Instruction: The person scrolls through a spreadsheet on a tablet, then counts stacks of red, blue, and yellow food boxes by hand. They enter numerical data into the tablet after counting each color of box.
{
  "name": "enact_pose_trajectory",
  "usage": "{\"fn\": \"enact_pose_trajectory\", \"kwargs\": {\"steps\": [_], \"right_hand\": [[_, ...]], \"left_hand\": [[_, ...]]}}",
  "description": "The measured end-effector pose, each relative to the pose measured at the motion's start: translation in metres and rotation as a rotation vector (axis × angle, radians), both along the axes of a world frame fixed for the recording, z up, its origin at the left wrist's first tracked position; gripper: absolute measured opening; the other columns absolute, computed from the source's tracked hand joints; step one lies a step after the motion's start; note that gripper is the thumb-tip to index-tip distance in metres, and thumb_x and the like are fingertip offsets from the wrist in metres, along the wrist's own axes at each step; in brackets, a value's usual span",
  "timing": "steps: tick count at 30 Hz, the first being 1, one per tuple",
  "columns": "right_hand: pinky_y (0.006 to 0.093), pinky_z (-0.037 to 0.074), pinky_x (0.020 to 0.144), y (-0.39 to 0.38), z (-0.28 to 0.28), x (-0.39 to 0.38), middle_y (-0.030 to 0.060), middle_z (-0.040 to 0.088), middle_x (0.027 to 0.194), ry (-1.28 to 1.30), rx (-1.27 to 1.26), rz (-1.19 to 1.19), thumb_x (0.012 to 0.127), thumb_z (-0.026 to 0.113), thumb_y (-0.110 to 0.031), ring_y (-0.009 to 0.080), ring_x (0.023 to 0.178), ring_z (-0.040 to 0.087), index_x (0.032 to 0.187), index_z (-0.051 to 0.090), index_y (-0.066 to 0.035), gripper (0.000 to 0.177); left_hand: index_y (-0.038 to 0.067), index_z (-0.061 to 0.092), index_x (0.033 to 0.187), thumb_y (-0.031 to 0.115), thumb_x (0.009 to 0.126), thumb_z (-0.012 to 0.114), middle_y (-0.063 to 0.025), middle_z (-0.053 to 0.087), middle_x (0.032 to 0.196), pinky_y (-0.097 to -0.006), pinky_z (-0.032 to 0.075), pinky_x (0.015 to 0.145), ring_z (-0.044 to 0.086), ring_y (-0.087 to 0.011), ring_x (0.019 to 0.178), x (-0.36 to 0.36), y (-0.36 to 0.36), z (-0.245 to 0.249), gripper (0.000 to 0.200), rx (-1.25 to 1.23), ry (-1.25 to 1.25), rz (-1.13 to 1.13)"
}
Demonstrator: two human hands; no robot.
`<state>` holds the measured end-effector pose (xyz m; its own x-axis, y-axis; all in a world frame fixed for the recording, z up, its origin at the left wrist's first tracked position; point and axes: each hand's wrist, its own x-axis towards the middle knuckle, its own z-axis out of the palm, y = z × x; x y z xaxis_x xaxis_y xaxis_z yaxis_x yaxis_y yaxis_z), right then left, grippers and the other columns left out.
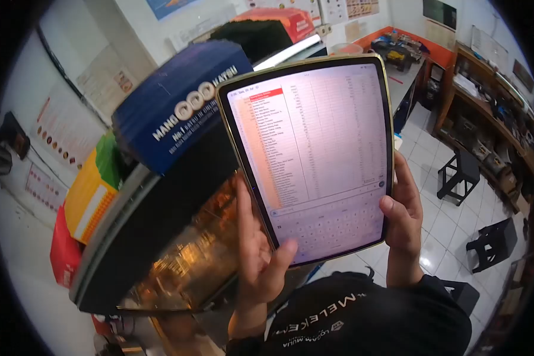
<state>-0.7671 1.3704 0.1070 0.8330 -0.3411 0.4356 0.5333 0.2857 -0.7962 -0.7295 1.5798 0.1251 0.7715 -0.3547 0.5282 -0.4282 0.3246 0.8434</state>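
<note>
A tablet point(314, 154) in a gold-edged case is held upright in both hands at the middle of the view. Its screen shows a spreadsheet with a red row at the top and an orange column, above an on-screen keyboard. My left hand point(258, 249) grips the lower left edge, its thumb over the keyboard's left part and its fingers behind the case. At the lower right edge, my right hand point(404, 207) holds the tablet with its thumb near the screen's side and its fingers behind.
A glass display case point(184, 267) with warm lights stands at left, bearing a blue box point(178, 101) and a yellow box point(89, 196). Black stools point(460, 178) stand on the white tiled floor point(427, 207). Wooden shelves point(486, 118) line the right wall.
</note>
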Motion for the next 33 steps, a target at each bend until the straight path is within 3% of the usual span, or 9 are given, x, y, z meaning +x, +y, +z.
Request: {"fn": "enact_pose_trajectory", "kwargs": {"steps": [5,11,15,17,22,33], "right_hand": [[0.0390,0.039,0.106,-0.043,-0.027,-0.020,0.0257,0.049,0.135,0.025,-0.037,0.058,0.082,0.064,-0.013,0.0306,0.122,0.055,0.148,0.025,0.002,0.078],[0.0403,0.040,0.105,-0.071,-0.028,-0.024,0.0242,0.052,0.132,0.031,-0.061,0.074,0.080,0.067,-0.010,0.0301,0.122,0.055,0.148,0.022,0.002,0.082],[0.0400,0.041,0.104,-0.080,-0.026,-0.020,0.0225,0.050,0.133,0.026,-0.159,0.028,0.079,0.071,-0.005,0.0293,0.121,0.054,0.148,0.019,0.001,0.087],[0.0395,0.044,0.102,-0.088,-0.030,-0.014,0.0213,0.052,0.130,-0.015,-0.215,0.046,0.078,0.074,-0.005,0.0288,0.120,0.055,0.146,0.022,0.001,0.086],[0.0394,0.048,0.098,-0.098,-0.040,-0.003,0.0199,0.054,0.123,-0.036,-0.364,-0.052,0.076,0.078,-0.010,0.0281,0.118,0.056,0.142,0.027,0.000,0.084],[0.0399,0.037,0.106,-0.125,-0.040,-0.010,0.0231,0.051,0.132,0.036,-0.107,0.058,0.081,0.066,-0.010,0.0294,0.121,0.054,0.147,0.022,0.001,0.081]], "left_hand": [[-0.004,-0.008,0.151,0.003,0.084,0.050,-0.0270,0.021,0.154,-0.0413,0.025,0.115,0.031,-0.0299,0.141,-0.021,-0.047,-0.025,0.088,-0.023,-0.028,0.075],[-0.003,-0.008,0.151,-0.005,0.082,0.052,-0.0283,0.025,0.151,-0.0416,0.033,0.111,0.037,-0.0316,0.137,-0.027,-0.083,-0.035,0.092,-0.008,-0.117,0.115],[-0.002,-0.006,0.151,-0.002,0.077,0.058,-0.0270,0.028,0.150,-0.0415,0.036,0.110,0.040,-0.0308,0.135,-0.030,-0.103,-0.036,0.098,0.039,-0.078,0.250],[0.000,0.001,0.153,0.004,0.071,0.061,-0.0235,0.030,0.150,-0.0408,0.036,0.111,0.042,-0.0281,0.134,-0.032,-0.115,-0.037,0.101,-0.029,-0.031,0.295],[0.002,0.002,0.153,0.008,0.070,0.060,-0.0232,0.027,0.152,-0.0414,0.033,0.113,0.037,-0.0287,0.137,-0.034,-0.127,-0.037,0.102,0.027,-0.102,0.316],[-0.001,0.005,0.153,0.009,0.072,0.060,-0.0248,0.030,0.151,-0.0400,0.032,0.113,0.039,-0.0272,0.136,-0.017,-0.147,-0.034,0.098,0.051,-0.026,0.288]]}}
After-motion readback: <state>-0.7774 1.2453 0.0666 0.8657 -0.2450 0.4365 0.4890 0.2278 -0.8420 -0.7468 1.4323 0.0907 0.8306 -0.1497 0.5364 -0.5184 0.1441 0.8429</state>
